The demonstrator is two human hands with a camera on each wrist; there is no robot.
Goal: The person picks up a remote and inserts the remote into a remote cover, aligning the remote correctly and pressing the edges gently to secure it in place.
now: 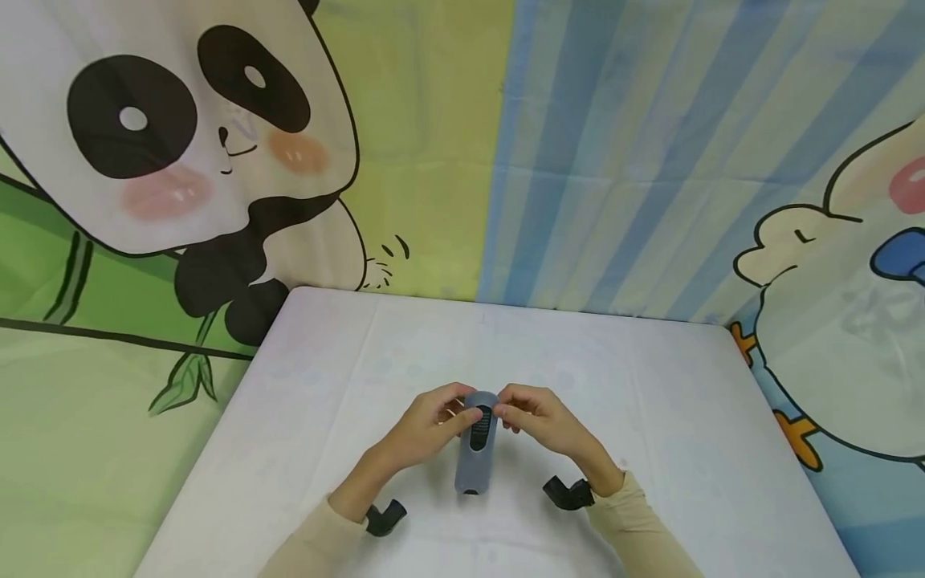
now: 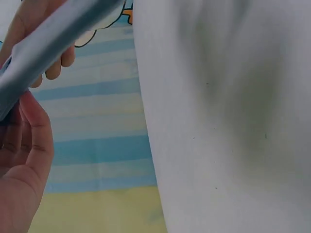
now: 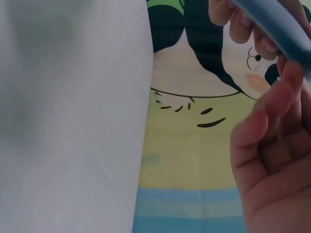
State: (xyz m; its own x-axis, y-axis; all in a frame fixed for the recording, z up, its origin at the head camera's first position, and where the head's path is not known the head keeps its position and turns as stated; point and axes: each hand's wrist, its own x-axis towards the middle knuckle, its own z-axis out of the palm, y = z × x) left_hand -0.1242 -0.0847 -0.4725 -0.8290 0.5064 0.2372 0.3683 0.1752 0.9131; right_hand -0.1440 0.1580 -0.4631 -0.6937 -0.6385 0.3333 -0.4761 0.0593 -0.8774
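A slim grey-blue handheld device (image 1: 473, 472) with rounded ends and a black ribbed oval panel (image 1: 480, 431) is held lengthwise over the white table. My left hand (image 1: 422, 429) grips its upper left side, thumb across the panel and fingers behind. On the other side, my right hand (image 1: 545, 419) pinches the upper right edge near the top end with thumb and fingertips. The left wrist view catches the plain side of the device (image 2: 58, 41) above the left fingers. In the right wrist view, fingertips of the right hand (image 3: 277, 155) meet one end of it.
The white-covered table (image 1: 390, 345) spreads out around both hands. A printed cloth wall (image 1: 426, 152) with a panda and stripes rises behind its far edge. Black wrist mounts (image 1: 568, 493) stick out inward from both wrists, close over the tabletop.
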